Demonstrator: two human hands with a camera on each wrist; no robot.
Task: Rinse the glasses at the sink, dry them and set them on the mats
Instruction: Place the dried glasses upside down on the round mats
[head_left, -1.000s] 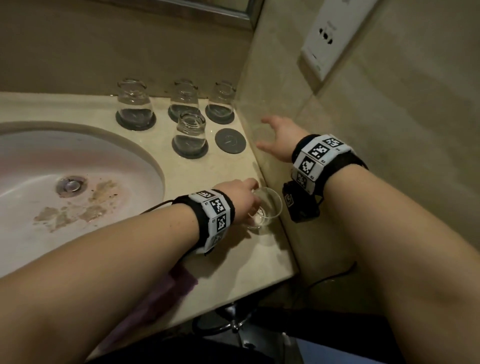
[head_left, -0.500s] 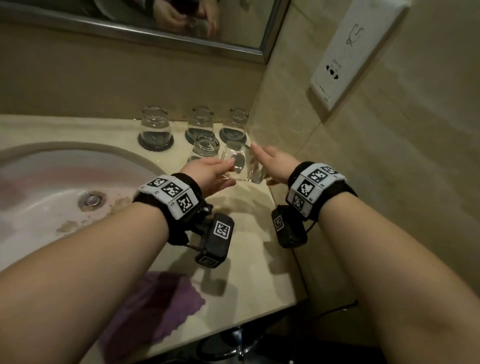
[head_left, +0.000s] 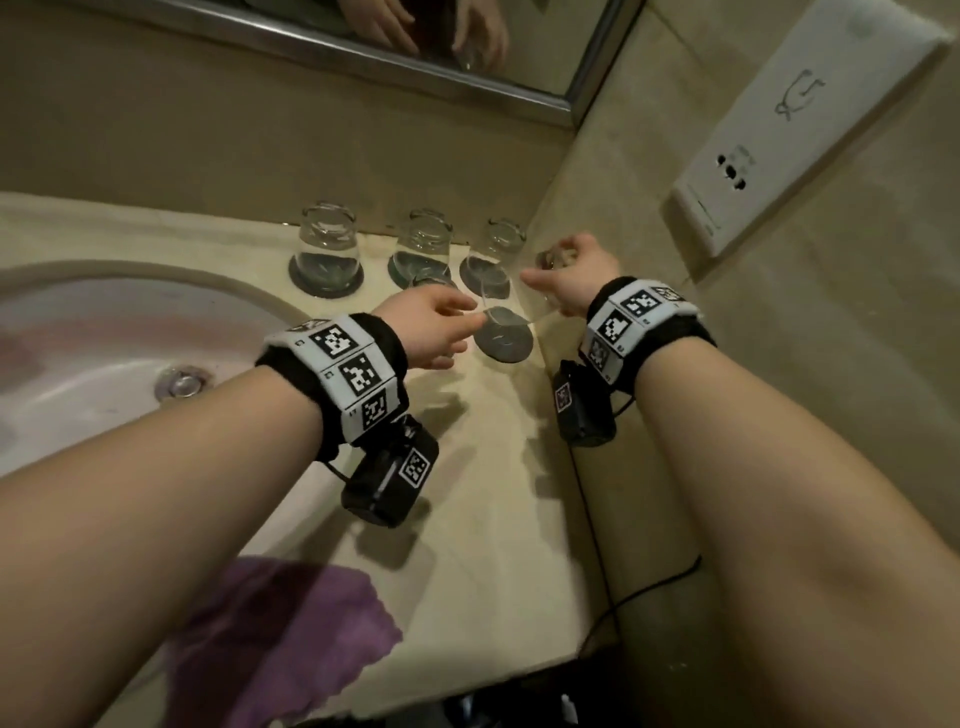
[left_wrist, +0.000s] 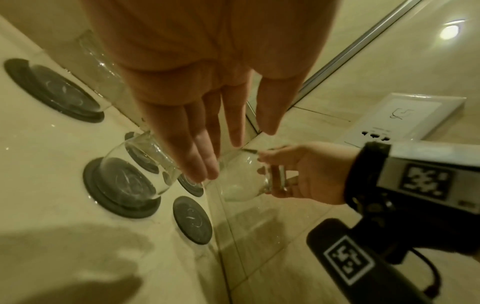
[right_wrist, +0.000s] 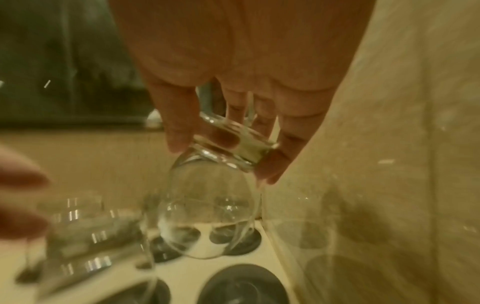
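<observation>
My right hand (head_left: 571, 273) grips a clear glass (head_left: 511, 306) by its thick base (right_wrist: 233, 148). The glass is tilted with its mouth down and left, held above an empty round dark mat (head_left: 504, 340). My left hand (head_left: 439, 327) has straight fingers (left_wrist: 200, 160) at the glass's rim; I cannot tell whether they touch it. Three glasses (head_left: 324, 249) (head_left: 423, 247) (head_left: 493, 252) stand upside down on mats along the back wall. Another upturned glass (left_wrist: 135, 174) stands on a mat left of the empty one, mostly hidden behind my left hand in the head view.
The sink basin (head_left: 104, 338) with its drain (head_left: 182, 384) lies to the left. A purple cloth (head_left: 280, 639) lies at the counter's front edge. The tiled side wall with a socket plate (head_left: 779, 130) runs close on the right, and a mirror (head_left: 467, 57) hangs behind.
My left hand lifted the glass from the counter's front right and passed it over. My right hand now grips its base and my left fingers have straightened.
</observation>
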